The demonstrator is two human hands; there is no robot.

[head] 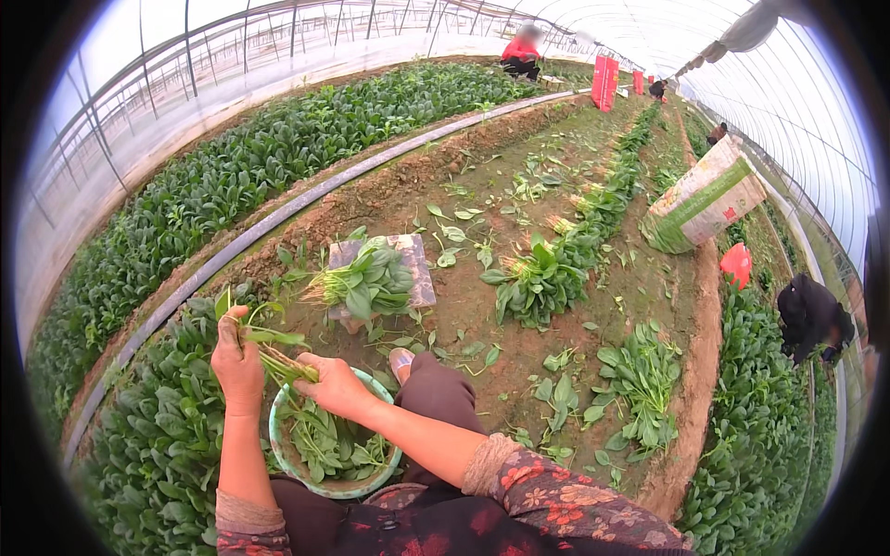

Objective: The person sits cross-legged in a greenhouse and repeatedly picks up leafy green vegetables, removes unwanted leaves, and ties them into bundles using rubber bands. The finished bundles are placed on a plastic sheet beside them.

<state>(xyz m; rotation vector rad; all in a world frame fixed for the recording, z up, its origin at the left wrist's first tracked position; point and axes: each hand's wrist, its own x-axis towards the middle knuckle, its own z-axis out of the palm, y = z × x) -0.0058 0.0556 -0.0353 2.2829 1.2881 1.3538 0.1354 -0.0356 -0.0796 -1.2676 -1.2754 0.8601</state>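
My right hand grips a small bunch of spinach plants by its pale stems, over a green-rimmed basin. To its left, my left hand is raised with thumb and fingers closed on leaf stalks at the other end of the same plants. Part of the plants is hidden behind the fingers. Loose spinach leaves lie inside the basin, which sits between my knees. Just beyond it, a gathered spinach bundle rests on a low stool, its roots toward the left.
A row of spinach bundles runs away over soil strewn with leaves. Loose spinach lies at right. A grey pipe borders the left bed. A large woven sack leans at right. Several people crouch farther off, one at right.
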